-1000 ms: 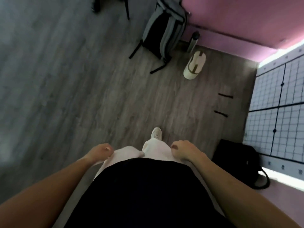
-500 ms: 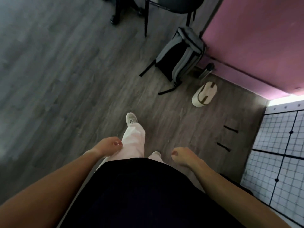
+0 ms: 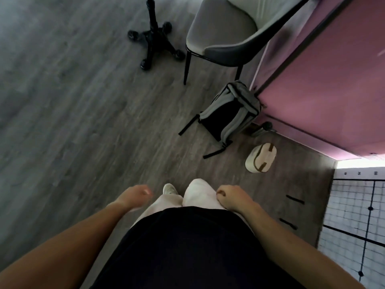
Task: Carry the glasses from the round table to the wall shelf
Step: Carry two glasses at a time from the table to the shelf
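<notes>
- Left hand [image 3: 135, 195] and right hand [image 3: 231, 197] low, either side of pale trousers [image 3: 198, 192]; fingers loosely curled, nothing held.
- Whereabouts of glasses: cannot tell.
- Broad grey wood-plank floor [image 3: 73, 122] open to left.
- Far: black wheeled stand base [image 3: 155, 41], grey padded chair [image 3: 220, 32] just right of it.
- Right edge: pink wall panel [image 3: 333, 90], grey-and-black backpack [image 3: 231, 111] against it, white oval box [image 3: 261, 160] near.

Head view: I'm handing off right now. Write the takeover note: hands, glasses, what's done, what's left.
Left hand: loosely curled, holds nothing.
Right hand: loosely curled, holds nothing.
Glasses, round table, wall shelf: none in view. The camera looks down at the floor, with a chair, backpack and black stand base ahead.
Done: cannot tell from this view.
Left: probably find the table, pick up glasses and carry them to the shelf.
</notes>
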Demonstrator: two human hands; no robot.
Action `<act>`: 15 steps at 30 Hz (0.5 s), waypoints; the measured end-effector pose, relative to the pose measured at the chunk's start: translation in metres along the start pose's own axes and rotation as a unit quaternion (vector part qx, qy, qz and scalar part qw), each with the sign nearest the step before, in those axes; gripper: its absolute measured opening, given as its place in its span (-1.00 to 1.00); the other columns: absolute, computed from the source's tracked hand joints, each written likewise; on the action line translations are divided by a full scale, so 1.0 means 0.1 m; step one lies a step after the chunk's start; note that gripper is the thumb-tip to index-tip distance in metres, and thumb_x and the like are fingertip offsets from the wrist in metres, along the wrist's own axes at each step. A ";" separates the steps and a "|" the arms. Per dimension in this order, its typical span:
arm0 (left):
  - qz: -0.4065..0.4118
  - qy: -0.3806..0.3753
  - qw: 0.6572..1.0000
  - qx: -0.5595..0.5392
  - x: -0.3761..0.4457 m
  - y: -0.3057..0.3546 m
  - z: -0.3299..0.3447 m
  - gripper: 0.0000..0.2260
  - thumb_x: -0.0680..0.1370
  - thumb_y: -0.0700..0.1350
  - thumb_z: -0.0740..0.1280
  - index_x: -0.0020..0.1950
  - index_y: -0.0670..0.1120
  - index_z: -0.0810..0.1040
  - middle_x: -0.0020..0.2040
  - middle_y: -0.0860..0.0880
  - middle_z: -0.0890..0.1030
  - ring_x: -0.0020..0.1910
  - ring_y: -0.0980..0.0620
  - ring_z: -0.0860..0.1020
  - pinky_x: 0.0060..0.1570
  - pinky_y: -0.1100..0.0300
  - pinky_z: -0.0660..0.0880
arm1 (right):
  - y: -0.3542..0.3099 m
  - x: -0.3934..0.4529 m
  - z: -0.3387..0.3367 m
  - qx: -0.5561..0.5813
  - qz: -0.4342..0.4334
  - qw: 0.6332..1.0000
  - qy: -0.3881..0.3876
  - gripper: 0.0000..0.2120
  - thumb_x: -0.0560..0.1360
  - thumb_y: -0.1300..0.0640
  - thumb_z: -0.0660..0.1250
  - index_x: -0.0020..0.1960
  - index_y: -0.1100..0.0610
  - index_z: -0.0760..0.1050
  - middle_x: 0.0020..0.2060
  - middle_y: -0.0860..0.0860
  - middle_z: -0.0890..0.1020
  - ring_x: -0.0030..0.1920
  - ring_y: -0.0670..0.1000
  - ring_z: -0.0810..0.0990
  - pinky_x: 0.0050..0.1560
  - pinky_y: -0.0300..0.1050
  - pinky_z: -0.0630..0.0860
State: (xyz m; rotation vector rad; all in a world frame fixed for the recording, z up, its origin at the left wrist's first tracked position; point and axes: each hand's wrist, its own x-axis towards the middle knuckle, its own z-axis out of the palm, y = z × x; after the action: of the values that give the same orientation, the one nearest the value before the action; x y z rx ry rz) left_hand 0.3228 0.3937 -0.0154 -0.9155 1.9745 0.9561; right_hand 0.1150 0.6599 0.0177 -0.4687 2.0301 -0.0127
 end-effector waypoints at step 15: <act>-0.077 -0.026 0.993 -0.090 1.29 0.25 -1.59 -0.92 0.52 -0.06 0.32 -0.14 0.07 0.59 -0.05 -0.02 0.69 0.02 -0.06 0.65 0.10 0.09 0.55 | -1.08 1.54 -1.96 -0.085 -0.057 0.994 -0.022 -0.66 0.52 -0.03 0.06 0.05 0.04 0.56 0.06 0.06 0.65 0.00 0.11 0.59 0.02 0.03 0.52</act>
State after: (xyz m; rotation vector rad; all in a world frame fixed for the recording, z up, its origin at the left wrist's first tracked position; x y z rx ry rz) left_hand 0.1931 0.2365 -0.0458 -1.1147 1.7667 1.0688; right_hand -0.0810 0.4726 0.0052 -0.6872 1.9664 0.1011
